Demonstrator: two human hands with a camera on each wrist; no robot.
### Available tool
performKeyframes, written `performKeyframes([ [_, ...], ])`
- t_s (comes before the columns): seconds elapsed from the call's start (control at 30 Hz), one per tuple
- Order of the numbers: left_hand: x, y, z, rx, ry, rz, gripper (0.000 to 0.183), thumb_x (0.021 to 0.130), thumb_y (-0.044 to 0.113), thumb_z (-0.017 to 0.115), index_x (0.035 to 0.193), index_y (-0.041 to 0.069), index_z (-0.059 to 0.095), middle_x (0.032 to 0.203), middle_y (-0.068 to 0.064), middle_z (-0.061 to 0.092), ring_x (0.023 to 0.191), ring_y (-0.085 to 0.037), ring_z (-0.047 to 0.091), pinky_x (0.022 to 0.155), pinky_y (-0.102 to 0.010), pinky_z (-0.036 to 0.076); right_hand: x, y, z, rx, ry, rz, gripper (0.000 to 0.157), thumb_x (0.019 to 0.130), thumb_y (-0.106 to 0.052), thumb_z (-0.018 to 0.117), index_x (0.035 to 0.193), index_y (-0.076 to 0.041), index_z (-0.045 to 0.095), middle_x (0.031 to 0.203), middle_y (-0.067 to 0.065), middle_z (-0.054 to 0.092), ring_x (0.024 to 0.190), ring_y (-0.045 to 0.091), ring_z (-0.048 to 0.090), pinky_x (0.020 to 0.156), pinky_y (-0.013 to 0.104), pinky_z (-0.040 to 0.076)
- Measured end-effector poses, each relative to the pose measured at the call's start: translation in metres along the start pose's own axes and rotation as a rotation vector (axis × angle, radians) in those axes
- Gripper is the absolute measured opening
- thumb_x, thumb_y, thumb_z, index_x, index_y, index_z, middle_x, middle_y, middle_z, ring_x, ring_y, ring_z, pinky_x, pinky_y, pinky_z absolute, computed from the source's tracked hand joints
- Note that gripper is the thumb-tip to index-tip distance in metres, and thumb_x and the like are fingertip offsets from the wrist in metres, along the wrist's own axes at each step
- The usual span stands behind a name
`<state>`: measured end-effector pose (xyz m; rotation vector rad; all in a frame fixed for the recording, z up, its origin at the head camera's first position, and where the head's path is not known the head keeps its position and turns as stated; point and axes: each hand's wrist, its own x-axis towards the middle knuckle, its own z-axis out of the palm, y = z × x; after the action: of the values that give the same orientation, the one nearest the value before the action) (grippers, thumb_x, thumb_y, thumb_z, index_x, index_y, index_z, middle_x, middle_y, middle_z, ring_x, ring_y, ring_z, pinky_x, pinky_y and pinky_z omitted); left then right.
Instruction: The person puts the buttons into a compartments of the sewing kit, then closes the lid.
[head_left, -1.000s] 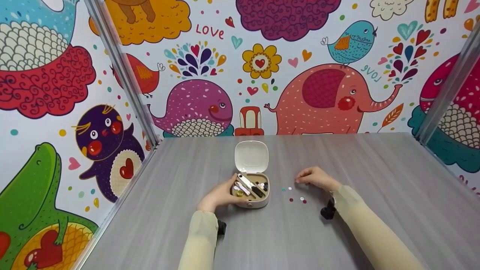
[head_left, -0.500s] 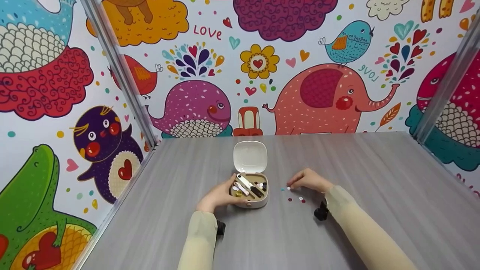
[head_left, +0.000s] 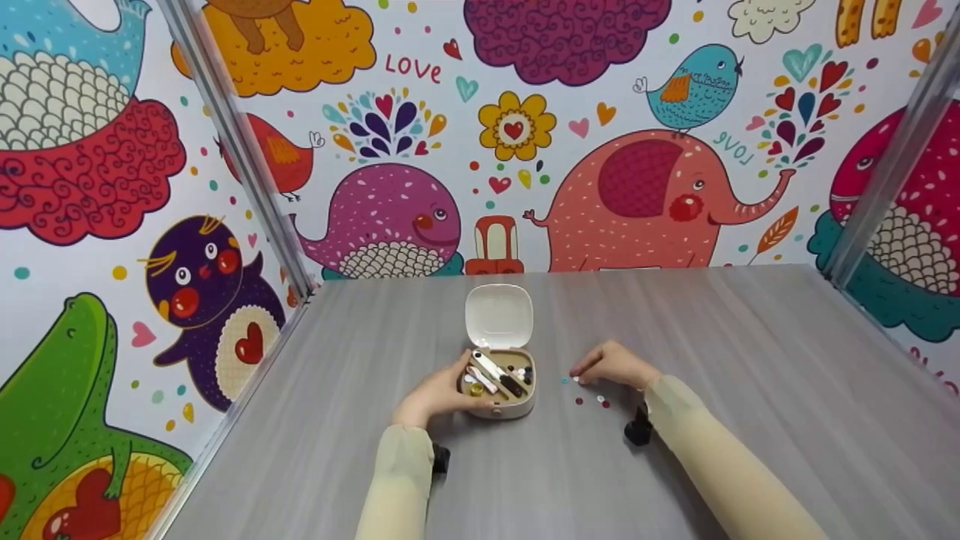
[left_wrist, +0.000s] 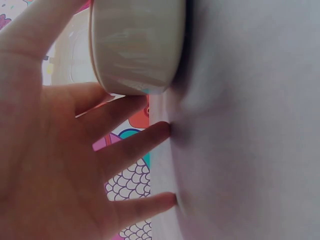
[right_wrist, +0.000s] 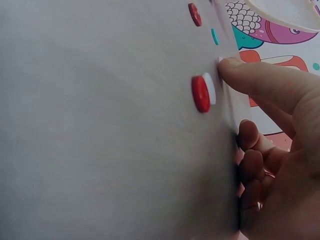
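A small white box [head_left: 504, 410] with its lid [head_left: 499, 316] raised stands on the table. My left hand [head_left: 441, 388] holds it at its left side, thumb at the front and a finger toward the back corner; in the left wrist view the other fingers spread, tips at the tabletop. Inside lie a white-and-black tool [head_left: 499, 373], a gold round piece [head_left: 477, 390] and several buttons [head_left: 522, 373]. To the right, my right hand [head_left: 616, 365] pinches a white button [head_left: 576, 379] at the tabletop. Close by lie a turquoise button [head_left: 564, 380] and red buttons [right_wrist: 201, 94], one beside another white button [right_wrist: 210, 89].
The grey table [head_left: 337, 480] reaches back to a wall [head_left: 585, 82] printed with cartoon animals. Metal posts [head_left: 240, 150] stand at the back corners. A black wrist camera [head_left: 637, 431] sits under the right sleeve.
My right hand has moved left and slightly down, from beside the loose buttons onto the white one. The left hand has stayed on the box. The head view has shifted slightly.
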<state>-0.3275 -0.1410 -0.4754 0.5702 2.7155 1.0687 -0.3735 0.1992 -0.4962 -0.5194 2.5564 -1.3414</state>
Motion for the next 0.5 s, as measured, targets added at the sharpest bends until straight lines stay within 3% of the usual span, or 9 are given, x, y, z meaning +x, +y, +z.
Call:
performKeyframes([
  [0.5,-0.0005,-0.0022,0.0017,-0.022,-0.005,-0.002,0.112,0.072,0.043,0.083,0.153,0.000,0.019,0.149,-0.027,0.034,0.134,-0.040,0.037,0.109,-0.051,0.031,-0.0036,-0.0018,0.0005,-0.009,-0.022,0.018,0.010,0.079,-0.003,0.075,0.086,0.004,0.074,0.073,0.002,0.066,0.062,0.011,0.051,0.057,0.024,0.043],
])
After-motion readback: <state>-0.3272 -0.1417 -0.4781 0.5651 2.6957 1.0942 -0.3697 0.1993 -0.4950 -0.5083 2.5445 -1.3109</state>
